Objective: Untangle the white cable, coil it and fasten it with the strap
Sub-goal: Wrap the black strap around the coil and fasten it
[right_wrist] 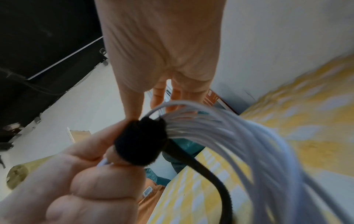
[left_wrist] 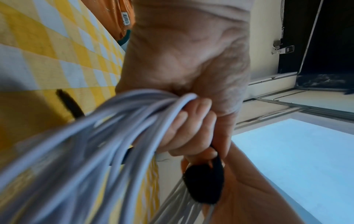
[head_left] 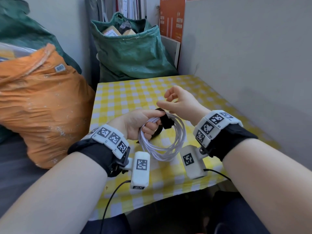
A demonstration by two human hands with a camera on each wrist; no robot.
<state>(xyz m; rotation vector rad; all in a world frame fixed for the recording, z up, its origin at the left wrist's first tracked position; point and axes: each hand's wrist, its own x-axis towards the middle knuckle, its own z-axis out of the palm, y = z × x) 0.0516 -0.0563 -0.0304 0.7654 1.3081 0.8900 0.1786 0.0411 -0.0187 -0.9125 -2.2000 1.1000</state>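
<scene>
The white cable is wound into a round coil of several loops and hangs above the checked table. My left hand grips the coil's top, fingers curled round the bundle. A black strap is wrapped round the bundle beside the left thumb, and its loose tail hangs behind the coil. In the right wrist view the strap sits against the left fingers, with the cable fanning out to the right. My right hand hovers just above the strap, fingers loosely curled, holding nothing.
The small table wears a yellow-and-white checked cloth; its front edge is close to my lap. A stuffed orange bag stands at the left, a green sack behind the table, and a grey board along the right side.
</scene>
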